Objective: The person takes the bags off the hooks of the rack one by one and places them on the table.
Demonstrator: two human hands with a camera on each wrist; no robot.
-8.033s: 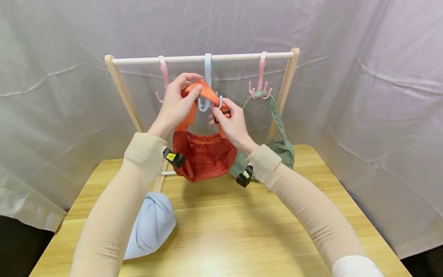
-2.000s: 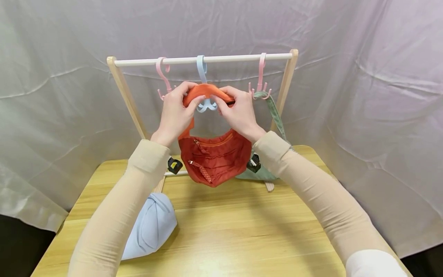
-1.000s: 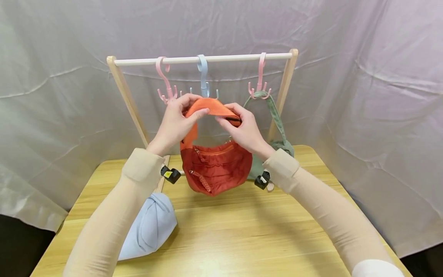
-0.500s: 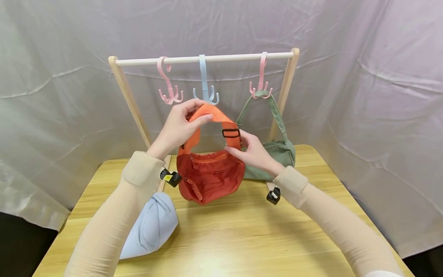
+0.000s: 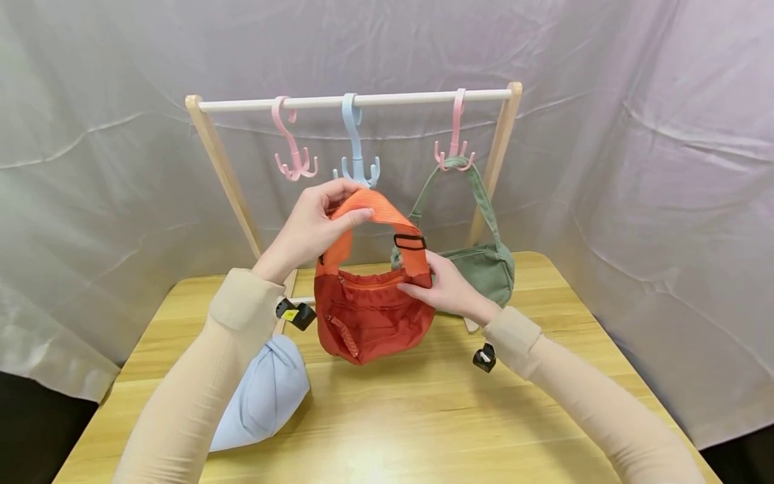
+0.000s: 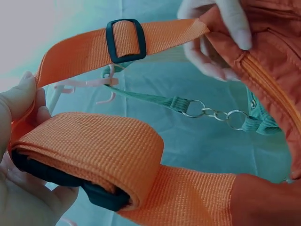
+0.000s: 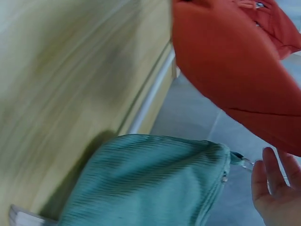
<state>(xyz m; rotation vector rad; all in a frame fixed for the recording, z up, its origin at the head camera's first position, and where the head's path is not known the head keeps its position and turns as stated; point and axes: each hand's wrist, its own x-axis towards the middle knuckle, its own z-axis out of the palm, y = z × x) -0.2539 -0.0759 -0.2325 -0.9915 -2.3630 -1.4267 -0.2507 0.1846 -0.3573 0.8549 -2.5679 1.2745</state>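
A red shoulder bag (image 5: 375, 329) hangs upright in front of the rack, close over the table. My left hand (image 5: 308, 225) grips the top of its orange webbing strap (image 5: 387, 210), thumb in front and fingers behind. In the left wrist view, part of the strap is folded over a black buckle (image 6: 106, 197) by that palm. My right hand (image 5: 447, 289) pinches the bag's upper right corner, where the strap joins, below a black slider (image 5: 410, 242). Just behind the strap's top is a light blue hook (image 5: 357, 158) with several prongs, bearing nothing.
A white rail (image 5: 399, 99) on wooden legs carries the hooks. A green corduroy bag (image 5: 484, 272) hangs from the right pink hook (image 5: 456, 128), behind my right hand; the left pink hook (image 5: 296, 161) is bare. A pale blue bag (image 5: 272, 383) lies on the wooden table (image 5: 423, 417), front left.
Both hands held the strap up at the blue hook; the bag has since come down and toward me, off the hook. My right hand has slid down the strap to the bag's corner.
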